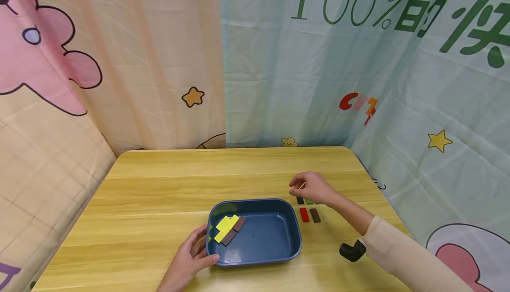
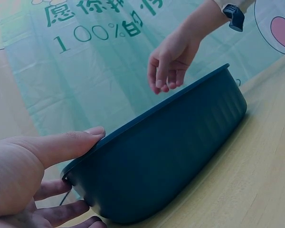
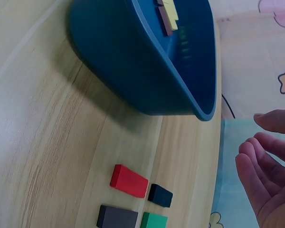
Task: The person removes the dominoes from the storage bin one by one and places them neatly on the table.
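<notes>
A deep blue plastic bin (image 1: 275, 234) stands on the table, with several yellow blocks (image 1: 223, 223) and two brown blocks (image 1: 229, 237) lying flat at its left end. My left hand (image 1: 189, 254) grips that end, thumb over the rim and fingers against the outer wall. To the right of the bin, my right hand (image 1: 312, 188) is raised with loosely bent fingers and nothing between them. Below it lie a red block (image 3: 129, 181), a black block (image 3: 160, 195), a green block (image 3: 154, 221) and a dark brown block (image 3: 117, 217). In the head view, the hand and forearm partly cover this group.
The wooden table (image 1: 159, 181) has its far edge against a printed curtain (image 1: 271, 62), which also hangs along both sides. A black strap-like device (image 1: 352, 251) shows under the right sleeve, at the wrist.
</notes>
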Tool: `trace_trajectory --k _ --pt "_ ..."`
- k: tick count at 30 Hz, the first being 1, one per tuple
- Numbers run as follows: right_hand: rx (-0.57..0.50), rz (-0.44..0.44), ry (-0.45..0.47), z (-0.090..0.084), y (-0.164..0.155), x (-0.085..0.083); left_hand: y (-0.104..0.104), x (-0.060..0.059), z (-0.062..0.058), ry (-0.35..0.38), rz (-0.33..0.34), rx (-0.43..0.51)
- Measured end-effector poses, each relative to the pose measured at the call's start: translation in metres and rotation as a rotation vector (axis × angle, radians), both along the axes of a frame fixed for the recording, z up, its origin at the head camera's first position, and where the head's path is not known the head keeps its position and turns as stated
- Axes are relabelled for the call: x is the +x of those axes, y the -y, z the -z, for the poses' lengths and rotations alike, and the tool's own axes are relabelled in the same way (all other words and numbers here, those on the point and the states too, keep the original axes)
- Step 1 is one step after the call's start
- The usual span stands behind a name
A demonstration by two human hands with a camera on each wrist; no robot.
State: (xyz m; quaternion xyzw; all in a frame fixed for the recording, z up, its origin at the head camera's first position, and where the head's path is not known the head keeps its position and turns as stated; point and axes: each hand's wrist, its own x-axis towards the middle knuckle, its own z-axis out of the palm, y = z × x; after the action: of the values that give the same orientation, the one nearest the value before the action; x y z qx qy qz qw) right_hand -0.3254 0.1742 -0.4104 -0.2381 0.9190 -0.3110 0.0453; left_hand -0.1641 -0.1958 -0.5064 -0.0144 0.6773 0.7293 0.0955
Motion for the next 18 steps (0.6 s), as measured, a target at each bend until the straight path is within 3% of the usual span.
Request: trace_trajectory --k 18 --pt "0.084 -0.185 -0.019 -0.005 0.043 0.000 0.002 0.001 0.000 -0.012 0.000 -0.010"
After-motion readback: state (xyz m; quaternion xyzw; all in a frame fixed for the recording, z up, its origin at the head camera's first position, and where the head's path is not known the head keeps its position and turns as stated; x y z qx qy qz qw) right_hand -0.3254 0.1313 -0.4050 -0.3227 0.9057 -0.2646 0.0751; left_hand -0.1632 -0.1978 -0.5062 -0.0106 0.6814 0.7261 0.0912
